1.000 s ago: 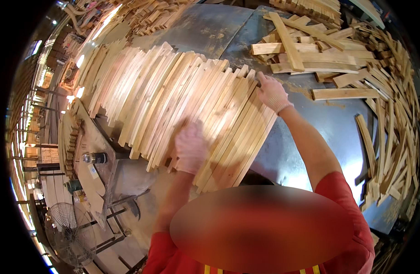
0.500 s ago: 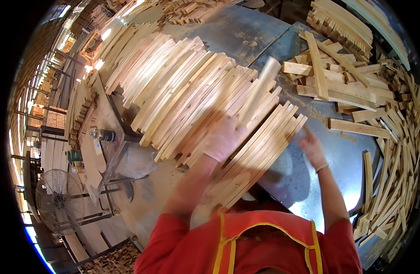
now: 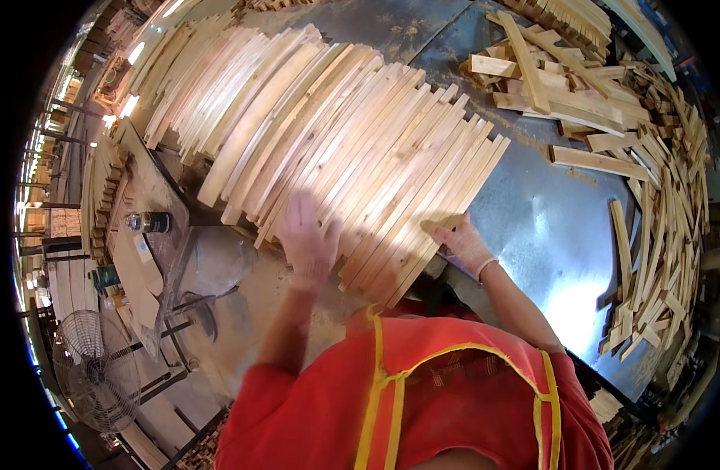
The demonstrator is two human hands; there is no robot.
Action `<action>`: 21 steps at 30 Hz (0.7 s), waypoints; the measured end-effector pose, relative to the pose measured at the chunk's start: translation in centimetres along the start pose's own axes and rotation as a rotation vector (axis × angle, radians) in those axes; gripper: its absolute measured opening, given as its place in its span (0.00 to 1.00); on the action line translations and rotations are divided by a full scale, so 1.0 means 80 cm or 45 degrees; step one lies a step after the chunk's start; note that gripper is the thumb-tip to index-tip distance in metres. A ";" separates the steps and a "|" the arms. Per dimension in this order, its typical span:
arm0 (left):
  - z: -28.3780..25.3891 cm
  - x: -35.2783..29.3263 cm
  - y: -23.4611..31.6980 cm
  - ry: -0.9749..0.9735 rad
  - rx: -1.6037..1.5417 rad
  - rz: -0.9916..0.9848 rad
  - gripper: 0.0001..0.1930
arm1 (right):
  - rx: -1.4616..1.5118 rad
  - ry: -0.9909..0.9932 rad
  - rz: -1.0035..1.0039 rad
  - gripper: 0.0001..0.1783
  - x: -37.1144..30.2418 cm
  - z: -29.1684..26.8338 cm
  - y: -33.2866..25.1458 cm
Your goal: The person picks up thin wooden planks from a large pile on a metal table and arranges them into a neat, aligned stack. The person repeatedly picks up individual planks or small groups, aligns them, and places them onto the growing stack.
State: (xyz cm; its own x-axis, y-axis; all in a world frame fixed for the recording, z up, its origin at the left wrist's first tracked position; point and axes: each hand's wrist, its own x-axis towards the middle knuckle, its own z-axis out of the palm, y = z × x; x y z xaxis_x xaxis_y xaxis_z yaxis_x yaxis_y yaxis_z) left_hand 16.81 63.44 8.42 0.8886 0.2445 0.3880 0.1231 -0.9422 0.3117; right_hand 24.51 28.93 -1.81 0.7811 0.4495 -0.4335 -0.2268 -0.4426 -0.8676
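A long row of pale wooden strips (image 3: 376,149) lies side by side on the table, slanting up to the right. My left hand (image 3: 309,243), in a thin pale glove, is over the near ends of the middle strips. It is blurred by motion, its thumb apart from the fingers and nothing visible in it. Against the right side of the row rests my right hand (image 3: 463,247), also gloved. Its thumb lies over the outermost strip (image 3: 454,211) near the lower end, with the fingers spread along the side, partly hidden.
A loose heap of wood pieces (image 3: 564,94) lies at the far right, with a tangle of thin offcuts (image 3: 665,227) along the right edge. The metal tabletop (image 3: 524,219) carries sawdust. At left are a side table with a dark jar (image 3: 150,222) and a wire-caged fan (image 3: 97,372).
The gap between the right-hand group of strips and the rest has closed. The raised, blurred strip by my left hand now lies in the row. My left hand moved left, my right onto the outer strip.
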 end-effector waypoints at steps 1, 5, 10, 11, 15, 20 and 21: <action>0.007 -0.046 -0.008 0.046 -0.060 -0.209 0.40 | 0.029 0.012 -0.001 0.54 0.000 0.003 0.004; 0.044 -0.214 -0.008 -0.101 -0.465 -0.830 0.33 | 0.281 0.106 0.365 0.43 -0.025 0.010 -0.074; 0.072 -0.285 0.025 -0.850 -1.110 -0.594 0.24 | 0.530 0.170 0.245 0.54 -0.049 -0.004 -0.064; 0.051 -0.262 0.046 -1.059 -1.019 -0.162 0.23 | 0.525 0.219 0.243 0.57 -0.056 -0.016 -0.061; -0.044 -0.112 0.152 -1.577 -0.466 0.169 0.25 | 0.441 0.155 0.357 0.56 -0.071 -0.069 -0.032; 0.052 -0.036 0.197 -1.032 -0.211 -0.517 0.35 | -0.113 0.103 0.411 0.50 -0.049 -0.099 -0.039; 0.084 -0.037 0.199 -0.884 -0.105 -0.448 0.36 | 0.096 0.044 0.428 0.48 -0.045 -0.101 -0.040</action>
State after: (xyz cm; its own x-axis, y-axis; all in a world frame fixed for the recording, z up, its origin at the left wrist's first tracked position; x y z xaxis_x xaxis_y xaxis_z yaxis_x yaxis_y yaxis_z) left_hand 19.09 46.16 6.41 0.8797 0.3006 -0.3686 0.4399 -0.8090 0.3899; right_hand 27.15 22.48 4.51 0.6742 0.2616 -0.6907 -0.5159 -0.5023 -0.6939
